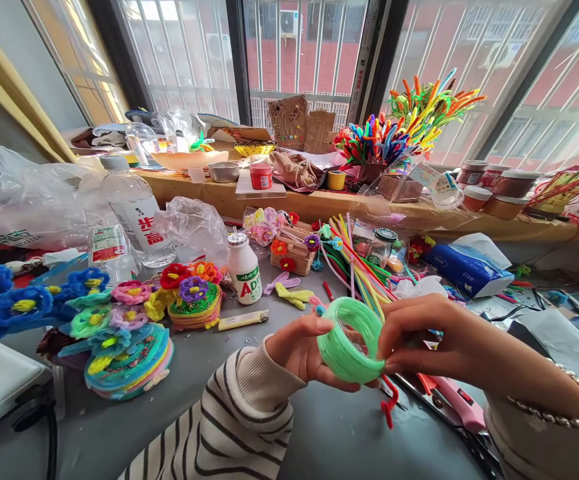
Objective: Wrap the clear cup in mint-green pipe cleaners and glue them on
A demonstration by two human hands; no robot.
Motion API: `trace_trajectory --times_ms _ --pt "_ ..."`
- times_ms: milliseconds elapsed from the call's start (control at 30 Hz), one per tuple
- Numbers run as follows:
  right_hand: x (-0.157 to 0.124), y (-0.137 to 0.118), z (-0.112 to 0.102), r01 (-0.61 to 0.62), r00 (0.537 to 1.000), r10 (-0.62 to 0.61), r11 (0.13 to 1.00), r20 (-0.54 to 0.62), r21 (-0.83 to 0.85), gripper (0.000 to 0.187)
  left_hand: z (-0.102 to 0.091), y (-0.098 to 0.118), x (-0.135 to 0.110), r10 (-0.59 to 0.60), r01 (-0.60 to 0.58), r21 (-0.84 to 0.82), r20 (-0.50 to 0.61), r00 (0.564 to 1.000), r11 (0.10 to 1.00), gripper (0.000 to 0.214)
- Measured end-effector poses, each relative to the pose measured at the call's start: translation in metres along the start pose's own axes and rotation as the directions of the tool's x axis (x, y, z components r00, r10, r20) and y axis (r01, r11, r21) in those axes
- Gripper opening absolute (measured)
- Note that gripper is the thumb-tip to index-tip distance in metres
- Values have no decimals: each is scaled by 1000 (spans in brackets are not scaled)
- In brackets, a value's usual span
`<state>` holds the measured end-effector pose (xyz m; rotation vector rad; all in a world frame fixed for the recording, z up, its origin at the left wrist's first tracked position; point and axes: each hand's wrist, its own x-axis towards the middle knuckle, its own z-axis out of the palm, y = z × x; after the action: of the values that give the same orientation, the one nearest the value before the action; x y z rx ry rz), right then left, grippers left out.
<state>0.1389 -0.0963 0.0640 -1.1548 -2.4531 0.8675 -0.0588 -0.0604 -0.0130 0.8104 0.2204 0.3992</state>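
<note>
A light green, fuzzy ring (349,367), apparently wound with pipe cleaner, is held up over the grey table, its round opening tilted toward me. My left hand (302,350) is closed around its left side, thumb on the upper edge and fingers beneath. At the ring's right edge my right hand (419,327) pinches with thumb and fingertips; whether a loose end is between them, I cannot tell. A curled red pipe cleaner (388,403) shows just under the ring. Close to my right wrist lies a pink-handled tool (462,403), partly hidden by the hand.
Pipe-cleaner flowers on round bases (129,363) stand at left. Behind are a white drink bottle (244,270), a lighter (243,320), a small basket (292,250) and loose pipe cleaners (352,257). A blue tissue pack (469,267) lies at right. Jars (509,190) line the sill.
</note>
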Motion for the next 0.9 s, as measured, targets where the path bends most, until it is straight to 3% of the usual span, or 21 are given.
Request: trace_trajectory --times_ms 167,433,733,900 --pt "0 2 0 25 1000 -25 1000 5 -6 19 1 -1 -1 -18 18 0 9 1000 1000 46" --pt "-3 -2 0 65 998 -65 997 -9 28 17 4 -1 -2 55 -55 -7 32 998 998 42" --pt "-7 -9 2 86 996 -86 996 -28 10 18 3 -1 -4 1 -2 19 42 999 1000 45" --pt "-6 -9 2 75 990 -79 996 -113 -42 12 3 0 -1 -35 37 -27 64 997 999 49"
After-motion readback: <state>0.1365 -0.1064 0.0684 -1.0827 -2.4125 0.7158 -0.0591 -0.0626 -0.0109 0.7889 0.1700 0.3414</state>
